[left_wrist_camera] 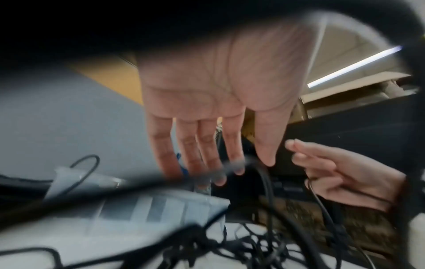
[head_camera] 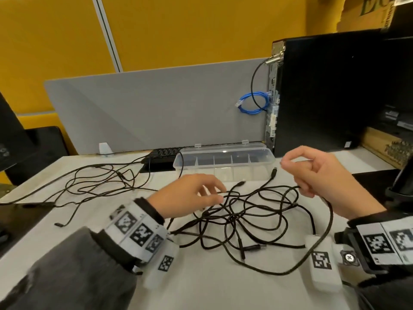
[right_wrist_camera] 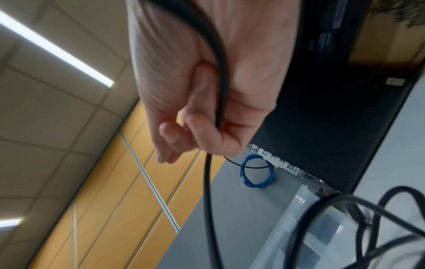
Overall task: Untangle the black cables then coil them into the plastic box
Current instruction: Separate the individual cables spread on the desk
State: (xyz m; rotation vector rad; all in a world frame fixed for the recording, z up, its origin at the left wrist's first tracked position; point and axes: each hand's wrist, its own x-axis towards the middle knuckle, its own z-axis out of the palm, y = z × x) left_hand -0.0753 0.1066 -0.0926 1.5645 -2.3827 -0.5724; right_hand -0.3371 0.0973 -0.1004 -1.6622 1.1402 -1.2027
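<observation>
A tangle of black cables (head_camera: pixel 245 215) lies on the white table, in front of the clear plastic box (head_camera: pixel 223 162), which stands open with several empty compartments. My left hand (head_camera: pixel 199 193) hovers over the tangle's left side with straight, spread fingers (left_wrist_camera: pixel 207 145). A blurred strand crosses its fingertips, and no grip shows. My right hand (head_camera: pixel 317 173) is raised to the right of the box. One black cable (right_wrist_camera: pixel 222 81) runs across its palm under the curled fingers, and its thumb and forefinger pinch together near a cable end.
A black computer tower (head_camera: pixel 330 90) stands right of the box, with a blue cable coil (head_camera: pixel 252 104) hanging beside it. A grey partition (head_camera: pixel 156 108) closes off the back. Thinner black cables (head_camera: pixel 96 182) sprawl at left, near a keyboard (head_camera: pixel 163 155).
</observation>
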